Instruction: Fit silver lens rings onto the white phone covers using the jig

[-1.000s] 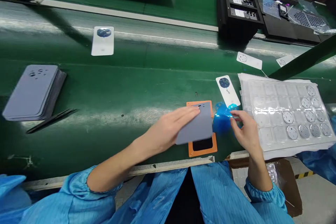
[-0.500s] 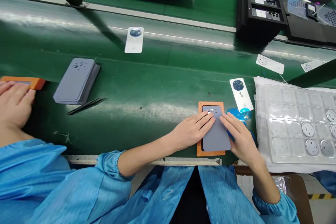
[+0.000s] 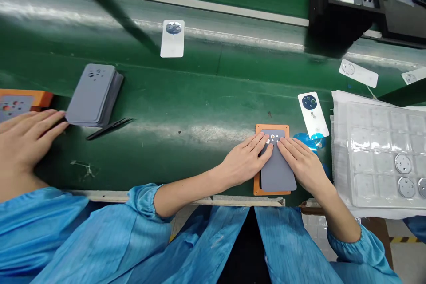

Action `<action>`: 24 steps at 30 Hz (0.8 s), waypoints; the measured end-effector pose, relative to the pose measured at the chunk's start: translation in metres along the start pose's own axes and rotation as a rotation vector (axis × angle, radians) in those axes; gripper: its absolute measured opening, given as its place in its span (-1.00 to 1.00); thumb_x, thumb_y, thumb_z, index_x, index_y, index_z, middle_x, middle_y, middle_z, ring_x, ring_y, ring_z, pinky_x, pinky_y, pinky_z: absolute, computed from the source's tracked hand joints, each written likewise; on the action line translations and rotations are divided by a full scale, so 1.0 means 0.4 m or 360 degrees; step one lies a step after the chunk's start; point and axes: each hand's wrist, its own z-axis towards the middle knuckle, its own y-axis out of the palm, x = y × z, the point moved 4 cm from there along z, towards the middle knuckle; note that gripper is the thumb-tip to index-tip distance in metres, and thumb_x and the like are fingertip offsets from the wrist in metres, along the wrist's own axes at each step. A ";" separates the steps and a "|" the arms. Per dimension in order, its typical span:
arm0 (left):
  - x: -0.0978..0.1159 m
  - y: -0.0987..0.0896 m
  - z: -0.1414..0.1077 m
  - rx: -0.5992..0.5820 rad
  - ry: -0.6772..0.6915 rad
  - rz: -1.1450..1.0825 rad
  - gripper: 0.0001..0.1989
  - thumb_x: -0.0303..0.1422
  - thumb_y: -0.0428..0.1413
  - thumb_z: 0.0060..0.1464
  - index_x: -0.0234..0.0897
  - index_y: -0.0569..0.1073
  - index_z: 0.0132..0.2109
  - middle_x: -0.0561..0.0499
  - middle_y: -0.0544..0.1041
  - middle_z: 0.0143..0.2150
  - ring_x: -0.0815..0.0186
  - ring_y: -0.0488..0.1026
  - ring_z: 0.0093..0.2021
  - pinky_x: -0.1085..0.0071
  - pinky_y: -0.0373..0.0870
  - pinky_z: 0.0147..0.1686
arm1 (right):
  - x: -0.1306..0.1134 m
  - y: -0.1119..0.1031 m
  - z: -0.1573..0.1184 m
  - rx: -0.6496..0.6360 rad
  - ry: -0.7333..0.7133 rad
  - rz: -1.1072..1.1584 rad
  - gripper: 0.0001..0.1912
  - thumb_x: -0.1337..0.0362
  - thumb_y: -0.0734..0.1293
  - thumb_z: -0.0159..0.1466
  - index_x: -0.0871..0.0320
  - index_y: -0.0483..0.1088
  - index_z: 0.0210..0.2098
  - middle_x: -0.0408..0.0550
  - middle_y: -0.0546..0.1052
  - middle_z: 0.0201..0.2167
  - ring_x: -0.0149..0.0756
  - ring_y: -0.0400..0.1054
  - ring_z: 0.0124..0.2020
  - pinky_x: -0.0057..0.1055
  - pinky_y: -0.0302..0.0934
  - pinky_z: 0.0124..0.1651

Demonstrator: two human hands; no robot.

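A grey phone back cover (image 3: pixel 278 171) with camera holes lies over an orange fixture (image 3: pixel 272 193), its lower right corner overlapping the fixture's edge. My left hand (image 3: pixel 244 159) has its fingers stretched flat on the cover's upper left, beside the holes. From the other side, my right hand (image 3: pixel 304 164) rests outstretched fingertips along the upper right edge. Neither hand wraps round the cover. Just right of the fixture, blue film (image 3: pixel 304 142) is partly under a white card (image 3: pixel 313 114) with a dark camera-ring print.
At left stand a stack of grey covers (image 3: pixel 89 95), black tweezers (image 3: pixel 109 129) and another orange fixture (image 3: pixel 43 98). A co-worker's hand (image 3: pixel 28 142) touches the stack's corner. A clear tray (image 3: pixel 366 188) with round metal parts lies right; black racks (image 3: pixel 346 17) stand behind.
The cover's top has shifted to sit within the fixture's upper part, my fingers moving with it. The co-worker's hand has moved right from its fixture to the stack. The view has shifted slightly.
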 end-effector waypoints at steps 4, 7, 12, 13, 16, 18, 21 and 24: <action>0.010 0.015 -0.009 -0.0024 -0.0012 0.0073 -0.59 -0.50 -0.01 0.31 -0.52 0.34 0.25 -0.48 0.37 0.31 -0.12 0.33 0.36 0.02 0.34 0.32 | -0.012 0.029 0.002 -0.0133 0.0047 -0.0032 -0.47 0.48 0.09 0.44 0.35 0.22 0.37 0.25 0.33 0.36 0.01 0.22 0.40 0.05 0.20 0.41; 0.013 0.024 -0.020 -0.0018 -0.0038 -0.0031 -0.50 -0.47 0.05 0.25 -0.56 0.30 0.30 -0.55 0.29 0.36 -0.22 0.24 0.40 -0.06 0.29 0.34 | -0.022 0.032 0.002 -0.0185 0.0056 -0.0046 -0.45 0.47 0.08 0.41 0.46 0.19 0.37 0.32 0.26 0.39 0.08 0.16 0.43 0.08 0.15 0.43; 0.017 0.034 -0.032 -0.0082 -0.0118 -0.0257 -0.35 -0.46 0.09 0.18 -0.59 0.21 0.38 -0.56 0.18 0.42 -0.25 0.08 0.47 -0.15 0.20 0.37 | -0.034 0.023 -0.013 -0.0215 -0.0005 -0.0075 -0.43 0.50 0.11 0.37 0.49 0.21 0.35 0.32 0.30 0.36 0.08 0.21 0.40 0.03 0.13 0.45; 0.020 0.033 -0.035 -0.0059 -0.0129 -0.0266 -0.36 -0.50 0.08 0.17 -0.59 0.21 0.38 -0.55 0.20 0.41 -0.24 0.08 0.47 -0.14 0.20 0.38 | -0.036 0.022 -0.018 -0.0215 -0.0005 -0.0064 -0.42 0.50 0.11 0.36 0.48 0.21 0.36 0.32 0.30 0.36 0.07 0.20 0.40 0.03 0.13 0.45; 0.034 0.026 -0.046 0.0056 -0.0151 -0.0246 -0.40 -0.58 0.04 0.18 -0.60 0.24 0.36 -0.54 0.27 0.37 -0.20 0.16 0.45 -0.09 0.22 0.39 | -0.044 0.022 -0.034 -0.0217 0.0023 -0.0013 -0.38 0.50 0.12 0.35 0.46 0.13 0.40 0.31 0.27 0.39 0.07 0.17 0.42 0.04 0.14 0.45; 0.045 0.022 -0.054 0.0092 -0.0150 -0.0224 -0.44 -0.57 0.03 0.21 -0.62 0.26 0.34 -0.54 0.30 0.35 -0.20 0.21 0.42 -0.08 0.25 0.37 | -0.048 0.023 -0.042 -0.0223 0.0061 0.0046 -0.33 0.50 0.12 0.35 0.42 0.05 0.45 0.30 0.24 0.40 0.08 0.14 0.43 0.07 0.14 0.45; 0.055 0.019 -0.057 0.0086 -0.0168 -0.0231 -0.47 -0.54 0.03 0.24 -0.62 0.27 0.33 -0.55 0.32 0.34 -0.20 0.25 0.40 -0.09 0.30 0.35 | -0.050 0.023 -0.045 -0.0220 0.0115 0.0146 -0.29 0.47 0.12 0.36 0.35 -0.04 0.49 0.26 0.21 0.42 0.08 0.12 0.44 0.09 0.12 0.45; 0.057 0.017 -0.047 0.0067 -0.0171 -0.0271 -0.47 -0.53 0.02 0.23 -0.63 0.28 0.32 -0.56 0.33 0.32 -0.22 0.27 0.38 -0.11 0.30 0.33 | -0.047 0.026 -0.039 -0.0226 0.0127 0.0188 -0.26 0.46 0.13 0.36 0.32 -0.08 0.50 0.25 0.18 0.44 0.09 0.08 0.46 0.12 0.10 0.46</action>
